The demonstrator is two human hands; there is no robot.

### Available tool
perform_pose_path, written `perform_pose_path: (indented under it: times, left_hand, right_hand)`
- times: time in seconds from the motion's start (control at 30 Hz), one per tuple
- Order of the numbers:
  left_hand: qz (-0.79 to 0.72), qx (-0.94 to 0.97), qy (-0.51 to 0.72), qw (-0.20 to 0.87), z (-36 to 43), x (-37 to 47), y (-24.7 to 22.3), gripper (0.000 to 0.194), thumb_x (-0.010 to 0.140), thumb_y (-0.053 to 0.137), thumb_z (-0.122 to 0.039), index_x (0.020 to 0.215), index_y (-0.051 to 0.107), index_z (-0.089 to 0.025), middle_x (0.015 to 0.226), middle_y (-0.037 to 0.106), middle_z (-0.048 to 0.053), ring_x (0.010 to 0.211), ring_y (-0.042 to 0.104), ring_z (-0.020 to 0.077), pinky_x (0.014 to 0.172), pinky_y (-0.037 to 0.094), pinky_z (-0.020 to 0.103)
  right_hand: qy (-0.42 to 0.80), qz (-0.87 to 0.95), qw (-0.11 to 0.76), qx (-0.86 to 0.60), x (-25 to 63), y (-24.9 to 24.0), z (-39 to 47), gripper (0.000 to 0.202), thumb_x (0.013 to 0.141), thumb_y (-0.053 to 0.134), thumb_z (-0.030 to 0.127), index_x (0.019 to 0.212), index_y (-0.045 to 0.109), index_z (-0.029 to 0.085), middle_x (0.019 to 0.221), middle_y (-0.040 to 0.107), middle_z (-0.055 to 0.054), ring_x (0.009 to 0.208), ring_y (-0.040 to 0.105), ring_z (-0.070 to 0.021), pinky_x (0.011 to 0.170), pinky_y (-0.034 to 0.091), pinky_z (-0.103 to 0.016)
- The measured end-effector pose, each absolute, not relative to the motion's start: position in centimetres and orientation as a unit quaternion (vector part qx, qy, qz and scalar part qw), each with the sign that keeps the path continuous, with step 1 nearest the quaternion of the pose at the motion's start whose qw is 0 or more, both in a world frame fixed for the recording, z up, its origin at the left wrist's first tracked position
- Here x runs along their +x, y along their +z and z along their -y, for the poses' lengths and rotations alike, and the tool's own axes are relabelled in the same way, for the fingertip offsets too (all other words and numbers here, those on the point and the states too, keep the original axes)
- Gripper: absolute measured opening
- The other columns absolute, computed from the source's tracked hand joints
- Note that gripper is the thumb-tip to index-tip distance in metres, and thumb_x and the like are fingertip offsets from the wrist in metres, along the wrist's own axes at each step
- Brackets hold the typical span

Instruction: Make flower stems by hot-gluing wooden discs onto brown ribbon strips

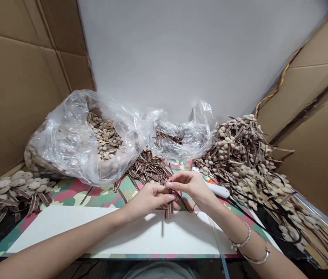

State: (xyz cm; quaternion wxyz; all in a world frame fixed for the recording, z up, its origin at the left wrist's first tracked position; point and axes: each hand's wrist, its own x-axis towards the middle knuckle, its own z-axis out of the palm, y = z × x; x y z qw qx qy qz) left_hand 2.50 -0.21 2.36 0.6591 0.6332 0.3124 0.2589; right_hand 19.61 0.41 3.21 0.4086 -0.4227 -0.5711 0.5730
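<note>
Center frame: left hand (149, 197) & right hand (189, 185), both pinched shut on a striped ribbon piece (170, 207) w/ ends hanging over white sheet (94, 228) on bench.

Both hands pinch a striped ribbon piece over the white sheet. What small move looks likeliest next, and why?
Probably folding the ribbon piece into a loop. The left hand and right hand pinch its top together while its ends hang loose above the white sheet, and the bows at the left are made of the same striped ribbon.
</note>
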Motion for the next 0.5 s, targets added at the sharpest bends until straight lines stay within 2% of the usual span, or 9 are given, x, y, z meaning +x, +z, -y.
perform_pose_path:
  times: [0.13, 0.3, 0.5]
  left_hand:
    - [-0.325, 0.619, 0.253, 0.668, 0.35, 2.50, 2.05, 0.031, 0.078, 0.058, -0.036, 0.086, 0.068, -0.008, 0.088, 0.070, 0.012, 0.084, 0.063, 0.0204, 0.075, 0.047, 0.028]
    - [-0.330, 0.623, 0.240, 0.667, 0.39, 2.43, 1.76, 0.032, 0.078, 0.059, -0.038, 0.082, 0.069, -0.008, 0.084, 0.070, 0.009, 0.072, 0.061, 0.0157, 0.068, 0.046, 0.025]
    - [-0.317, 0.635, 0.238, 0.663, 0.23, 2.36, 1.63, 0.025, 0.080, 0.057, -0.031, 0.083, 0.070, -0.009, 0.080, 0.069, 0.007, 0.066, 0.057, 0.0112, 0.064, 0.044, 0.021]
  right_hand:
    - [0.558, 0.563, 0.424, -0.438, 19.74, 3.20, -0.59, 0.018, 0.061, 0.076, 0.029, 0.069, 0.066, 0.016, 0.063, 0.062, 0.000, 0.056, 0.054, -0.0104, 0.052, 0.040, -0.023]
    - [0.558, 0.553, 0.432, -0.444, 19.94, 3.25, -0.67, 0.019, 0.060, 0.076, 0.031, 0.067, 0.066, 0.017, 0.063, 0.062, 0.001, 0.056, 0.053, -0.0102, 0.052, 0.039, -0.023]
    - [0.550, 0.552, 0.437, -0.449, 20.14, 3.17, -0.72, 0.015, 0.062, 0.075, 0.027, 0.069, 0.068, 0.016, 0.066, 0.063, 0.000, 0.060, 0.052, -0.0106, 0.055, 0.038, -0.024]
